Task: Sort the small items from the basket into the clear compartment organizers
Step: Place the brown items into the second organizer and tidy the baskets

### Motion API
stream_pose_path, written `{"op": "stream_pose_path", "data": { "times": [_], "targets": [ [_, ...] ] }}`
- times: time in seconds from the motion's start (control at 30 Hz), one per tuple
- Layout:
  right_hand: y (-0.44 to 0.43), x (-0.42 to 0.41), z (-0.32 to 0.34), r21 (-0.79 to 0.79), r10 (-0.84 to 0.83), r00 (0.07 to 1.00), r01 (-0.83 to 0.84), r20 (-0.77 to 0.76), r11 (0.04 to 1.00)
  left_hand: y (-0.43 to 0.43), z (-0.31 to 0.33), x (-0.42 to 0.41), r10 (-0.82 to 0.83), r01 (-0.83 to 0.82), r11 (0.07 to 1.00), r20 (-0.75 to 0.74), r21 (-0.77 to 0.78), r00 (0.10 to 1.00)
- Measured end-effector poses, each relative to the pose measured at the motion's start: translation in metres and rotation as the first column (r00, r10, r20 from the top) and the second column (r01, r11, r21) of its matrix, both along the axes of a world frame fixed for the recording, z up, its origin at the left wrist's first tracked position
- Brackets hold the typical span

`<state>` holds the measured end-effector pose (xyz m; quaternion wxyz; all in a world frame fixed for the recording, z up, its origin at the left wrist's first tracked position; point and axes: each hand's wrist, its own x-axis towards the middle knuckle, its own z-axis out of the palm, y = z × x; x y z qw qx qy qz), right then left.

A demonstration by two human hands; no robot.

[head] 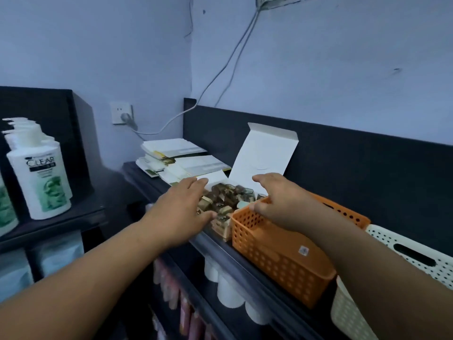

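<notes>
Both hands are out over the shelf (221, 250) now, bracketing the pile of small wrapped packets (225, 201). The packets sit heaped between the two hands, just beside the far end of the orange perforated basket (282, 273) and in front of the open white carton lid (264, 153). They look to lie in a clear-walled container (its dividers can't be made out from here).

Left hand (180, 212) lies flat, its fingers (196, 184) straight and close together, thumb spread towards the nearest packets and holding nothing. Right hand (277, 200) reaches over the basket end, fingers (261, 179) extended forward, thumb down by the rim; nothing pinched there either, as far as can be seen.

My read is that this is a steadying or lining-up step before picking. To do it well, brace the container with the flat left palm so it can't slide off the narrow shelf. Then take one packet at a time between thumb and forefinger rather than scooping. The heap is loose, and the lid behind could get knocked shut.
</notes>
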<state>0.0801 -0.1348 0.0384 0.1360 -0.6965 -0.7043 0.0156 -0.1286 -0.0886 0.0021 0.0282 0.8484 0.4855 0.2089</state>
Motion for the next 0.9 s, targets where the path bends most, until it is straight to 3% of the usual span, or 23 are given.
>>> {"op": "stream_pose_path", "data": {
  "times": [0.27, 0.57, 0.77, 0.9],
  "targets": [
    [0.098, -0.021, -0.021, -0.136, -0.146, 0.988, 0.151, 0.048, 0.979, 0.129, -0.010, 0.012, -0.244, 0.234, 0.961, -0.049, -0.145, 0.969],
    [0.168, -0.036, -0.047, -0.231, -0.328, 0.941, 0.339, 0.087, 0.912, 0.217, -0.035, 0.035, -0.559, 0.496, 0.795, -0.102, -0.349, 0.823],
    [0.190, -0.041, -0.063, -0.275, -0.322, 0.929, 0.362, 0.181, 0.891, 0.237, -0.045, 0.051, -0.649, 0.570, 0.752, -0.215, -0.332, 0.730],
    [0.196, -0.041, -0.066, -0.264, -0.344, 0.920, 0.385, 0.189, 0.885, 0.248, -0.052, 0.059, -0.646, 0.577, 0.753, -0.188, -0.318, 0.740]
  ]
}}
